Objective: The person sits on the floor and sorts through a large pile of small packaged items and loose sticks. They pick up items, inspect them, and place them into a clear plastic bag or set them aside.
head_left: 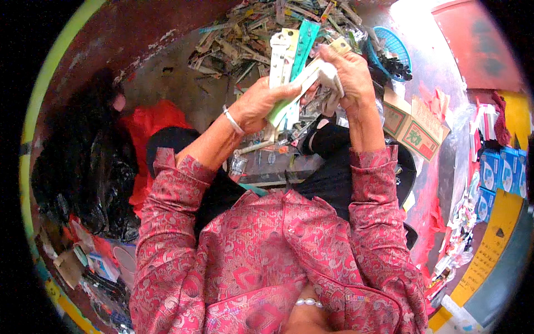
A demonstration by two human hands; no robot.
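Several long flat packs fan upward from my left hand (255,104), whose fingers are wrapped round their lower ends. Among them are a teal pack (305,47) and a whitish one (278,61). Higher and to the right, my right hand (351,72) is closed at the upper end of a pale long flat pack (307,82) that slants up from the left hand. A yellowish card end with a hole (340,45) pokes out by its fingers. Something white and crumpled (329,78) hangs below that hand; I cannot tell what it is.
A big heap of similar flat packs (239,44) covers the floor ahead. Right of it stand a blue plastic basket (397,44) and a cardboard box (417,128). Black plastic bags (89,167) and red plastic (156,119) lie left. Blue packages (498,172) are far right.
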